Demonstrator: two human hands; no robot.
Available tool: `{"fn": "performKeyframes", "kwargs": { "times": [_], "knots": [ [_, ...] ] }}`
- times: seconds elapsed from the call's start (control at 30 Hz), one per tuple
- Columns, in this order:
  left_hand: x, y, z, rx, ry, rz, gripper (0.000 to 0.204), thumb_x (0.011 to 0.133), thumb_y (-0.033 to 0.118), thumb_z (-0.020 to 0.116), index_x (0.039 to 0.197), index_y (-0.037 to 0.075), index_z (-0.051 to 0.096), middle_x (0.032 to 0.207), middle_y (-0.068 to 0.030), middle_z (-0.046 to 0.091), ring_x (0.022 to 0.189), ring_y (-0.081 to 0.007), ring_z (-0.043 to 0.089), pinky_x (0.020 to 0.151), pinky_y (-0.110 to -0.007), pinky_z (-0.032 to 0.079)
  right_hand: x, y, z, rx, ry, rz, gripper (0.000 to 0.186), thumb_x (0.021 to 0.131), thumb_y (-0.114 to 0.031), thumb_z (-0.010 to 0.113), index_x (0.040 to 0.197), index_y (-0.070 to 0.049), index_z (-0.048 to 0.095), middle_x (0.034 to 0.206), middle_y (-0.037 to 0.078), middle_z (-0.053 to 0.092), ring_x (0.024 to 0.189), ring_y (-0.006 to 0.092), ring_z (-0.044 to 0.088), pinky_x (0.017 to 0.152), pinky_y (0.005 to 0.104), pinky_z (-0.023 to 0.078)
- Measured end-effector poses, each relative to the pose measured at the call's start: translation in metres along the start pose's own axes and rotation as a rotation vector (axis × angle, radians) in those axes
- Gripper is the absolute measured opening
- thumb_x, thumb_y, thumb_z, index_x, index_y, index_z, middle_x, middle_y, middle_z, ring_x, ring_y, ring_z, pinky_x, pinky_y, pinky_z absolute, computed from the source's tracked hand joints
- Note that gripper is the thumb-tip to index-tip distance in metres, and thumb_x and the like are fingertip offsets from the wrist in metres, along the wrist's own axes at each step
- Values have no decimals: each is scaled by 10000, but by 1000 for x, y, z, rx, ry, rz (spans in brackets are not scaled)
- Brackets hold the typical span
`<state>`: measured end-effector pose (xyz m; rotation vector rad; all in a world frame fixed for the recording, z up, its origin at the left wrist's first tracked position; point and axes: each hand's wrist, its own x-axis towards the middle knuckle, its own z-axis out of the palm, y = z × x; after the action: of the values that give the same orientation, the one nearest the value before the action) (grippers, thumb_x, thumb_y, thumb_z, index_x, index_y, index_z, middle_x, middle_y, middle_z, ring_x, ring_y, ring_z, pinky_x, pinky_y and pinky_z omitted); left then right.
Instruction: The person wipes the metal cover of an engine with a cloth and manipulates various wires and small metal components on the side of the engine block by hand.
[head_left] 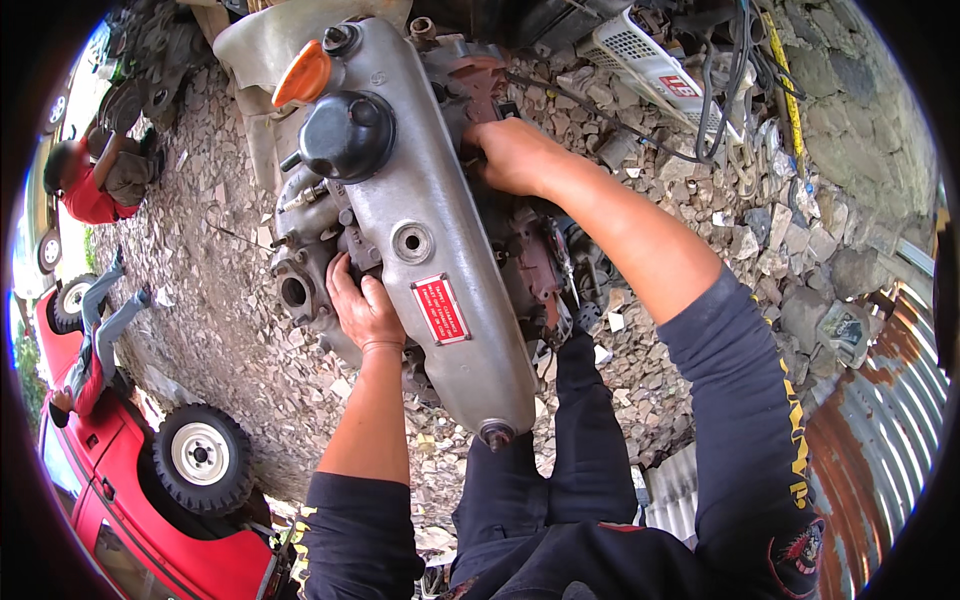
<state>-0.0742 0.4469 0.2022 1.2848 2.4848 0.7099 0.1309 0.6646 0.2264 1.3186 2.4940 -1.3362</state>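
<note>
One stony lot (650, 400) spreads beneath an engine (450, 220) with a long grey valve cover (420, 200), set between a person's (500, 490) forearms. The right forearm (600, 210) angles forward and inward, the left (368, 430) nearly straight ahead; the right hand (507, 155) bends beside the cover, the left hand's (368, 312) curled fingers (345, 288) meet the engine's left side. Fingertips are hidden; neither grip's closure can be told.
</note>
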Motion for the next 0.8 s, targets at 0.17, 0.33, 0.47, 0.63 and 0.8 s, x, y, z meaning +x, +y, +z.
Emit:
{"fn": "performKeyframes", "kwargs": {
  "times": [0.17, 0.33, 0.47, 0.63, 0.8],
  "knots": [
    [0, -1, 2, -5, -5, -5, 476, 821, 204, 442, 1245, -4, 504, 1310, -176, 513, 1221, -359, 460, 1045, -434, 355, -4, 2, -4, 35, 43, 26, 369, 742, -19, 592, 1102, -46, 669, 1016, 240, 660, 1022, 376, 627, 882, 422, 507],
    [0, -2, 0, -7, -4, -18, 487, 817, 211, 444, 1251, -1, 502, 1323, -171, 506, 1230, -349, 458, 1055, -430, 351, -8, -3, -6, 74, 39, 27, 351, 737, -38, 607, 1081, -47, 677, 1016, 239, 661, 1013, 378, 629, 879, 419, 508],
    [0, -3, 2, -14, -17, -21, 493, 814, 213, 439, 1254, 0, 501, 1325, -170, 504, 1232, -348, 458, 1055, -428, 351, -5, 6, -2, 130, 52, 51, 324, 748, -66, 620, 1066, -36, 676, 1020, 233, 665, 1016, 373, 630, 881, 417, 506],
    [1, -3, 0, -5, -10, -22, 497, 811, 213, 438, 1256, 0, 500, 1322, -172, 506, 1228, -351, 462, 1049, -428, 357, -2, 3, 0, 125, 40, 106, 276, 784, -124, 635, 1040, -29, 678, 1007, 230, 670, 1006, 372, 635, 872, 425, 505],
    [1, -2, 1, -7, -11, -21, 497, 811, 218, 438, 1255, 3, 501, 1317, -173, 508, 1221, -355, 466, 1044, -431, 360, 6, 9, 9, 67, 11, 128, 257, 801, -168, 659, 1023, -40, 683, 974, 236, 671, 973, 392, 637, 853, 444, 505]
  ]
}}
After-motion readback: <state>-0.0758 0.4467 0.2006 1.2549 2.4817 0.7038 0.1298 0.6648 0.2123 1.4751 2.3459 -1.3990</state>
